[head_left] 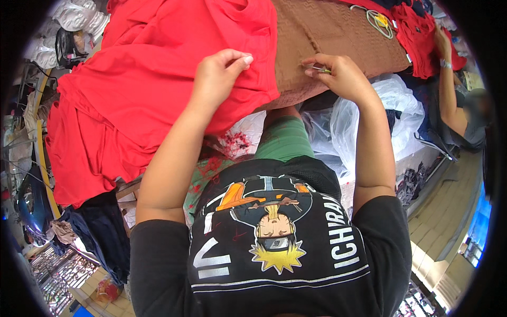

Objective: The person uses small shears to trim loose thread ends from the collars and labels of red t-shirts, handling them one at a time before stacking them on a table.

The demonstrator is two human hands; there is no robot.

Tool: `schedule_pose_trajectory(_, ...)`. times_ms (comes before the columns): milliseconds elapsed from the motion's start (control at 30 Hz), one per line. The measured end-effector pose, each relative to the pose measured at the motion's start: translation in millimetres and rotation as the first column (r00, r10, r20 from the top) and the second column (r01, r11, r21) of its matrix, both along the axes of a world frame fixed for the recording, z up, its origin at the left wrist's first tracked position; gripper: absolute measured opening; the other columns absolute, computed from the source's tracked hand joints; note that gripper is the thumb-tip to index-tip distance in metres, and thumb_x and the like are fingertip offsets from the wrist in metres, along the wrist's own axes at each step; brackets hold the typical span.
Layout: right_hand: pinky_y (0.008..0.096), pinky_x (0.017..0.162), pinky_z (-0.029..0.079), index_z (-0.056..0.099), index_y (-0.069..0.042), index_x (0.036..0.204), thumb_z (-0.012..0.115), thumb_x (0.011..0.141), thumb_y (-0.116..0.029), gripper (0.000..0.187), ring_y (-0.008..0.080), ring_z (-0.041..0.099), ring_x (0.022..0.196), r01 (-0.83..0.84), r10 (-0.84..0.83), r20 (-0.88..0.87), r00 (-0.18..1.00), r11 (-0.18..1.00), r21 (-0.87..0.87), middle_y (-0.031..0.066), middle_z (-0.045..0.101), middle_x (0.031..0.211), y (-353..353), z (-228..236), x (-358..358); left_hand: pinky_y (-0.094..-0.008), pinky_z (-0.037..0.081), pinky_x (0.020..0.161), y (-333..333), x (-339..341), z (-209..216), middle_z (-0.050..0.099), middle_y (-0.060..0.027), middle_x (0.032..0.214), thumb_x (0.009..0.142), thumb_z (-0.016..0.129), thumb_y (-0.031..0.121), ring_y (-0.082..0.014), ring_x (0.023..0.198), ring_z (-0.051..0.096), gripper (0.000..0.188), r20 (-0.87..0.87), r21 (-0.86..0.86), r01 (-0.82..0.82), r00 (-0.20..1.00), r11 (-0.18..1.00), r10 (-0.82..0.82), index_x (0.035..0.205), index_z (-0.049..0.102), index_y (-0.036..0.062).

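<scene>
A large red cloth garment (153,74) spreads over the left of the work surface and hangs down its near side. Over it, close to its right-hand edge, my left hand (219,74) is closed in a pinch of thumb and forefinger; what lies between the fingertips is too small to tell. My right hand (343,76) is over the brown textured cloth (301,31), right of the garment. Its curled fingers hold a small slim metal tool (319,68) with a yellow-green part. The hand hides most of it, so its kind is unclear.
Clear plastic sheeting (364,116) bunches below the surface at right. A pale cord with a yellow piece (381,21) lies at the far right, beside another red garment (414,39). Another person's arm (448,84) reaches there. Dark cloth (100,227) hangs at left.
</scene>
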State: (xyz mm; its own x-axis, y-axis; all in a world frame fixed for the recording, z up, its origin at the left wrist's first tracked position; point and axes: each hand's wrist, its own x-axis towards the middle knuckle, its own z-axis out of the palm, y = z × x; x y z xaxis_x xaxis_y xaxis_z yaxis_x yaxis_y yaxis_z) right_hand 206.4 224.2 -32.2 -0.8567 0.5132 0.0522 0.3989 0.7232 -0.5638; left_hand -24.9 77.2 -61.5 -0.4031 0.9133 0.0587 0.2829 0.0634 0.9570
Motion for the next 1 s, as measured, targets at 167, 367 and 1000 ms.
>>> schedule_pose_trajectory(167,0.0295,0.072,0.049,0.065,-0.003,0.109,0.065,0.086,-0.015,0.026,0.0155,0.065,0.082,0.093,-0.093,-0.045,0.995,0.996,-0.014,0.0128,0.069,0.091,-2.9,14.1,5.9,-0.0343,0.046,0.092,-58.0,-15.1,98.7,0.069,-0.0134,0.100,0.092,0.058,0.018,-0.0203,0.099,0.063,0.026,0.020,0.031,0.687,0.726,0.726,-0.688,0.085,0.069,-0.0038)
schedule_pose_trajectory(367,0.0302,0.071,0.050,0.066,-0.003,0.107,0.061,0.087,-0.016,0.024,0.0179,0.065,0.079,0.126,-0.126,-0.115,0.985,0.992,-0.002,0.0128,0.069,0.086,-8.0,15.2,-0.9,-0.0380,0.044,0.095,-45.7,-19.7,138.8,0.067,-0.0136,0.109,0.091,0.055,0.013,-0.0261,0.110,0.059,0.020,-0.354,-0.106,0.602,0.721,0.791,-0.596,0.090,0.067,-0.0026)
schedule_pose_trajectory(1000,0.0322,0.050,0.046,0.067,0.000,0.083,0.060,0.087,-0.029,0.030,0.0159,0.057,0.050,0.220,-0.243,-0.015,0.970,0.900,-0.377,0.0076,0.066,0.064,-40.9,-20.7,-24.3,-0.0480,0.031,0.106,-1.8,15.2,10.8,0.055,-0.0045,0.126,0.080,0.065,0.011,-0.0272,0.128,0.042,0.029,-0.938,-0.158,0.431,0.216,0.888,-0.271,0.108,0.064,0.0156)
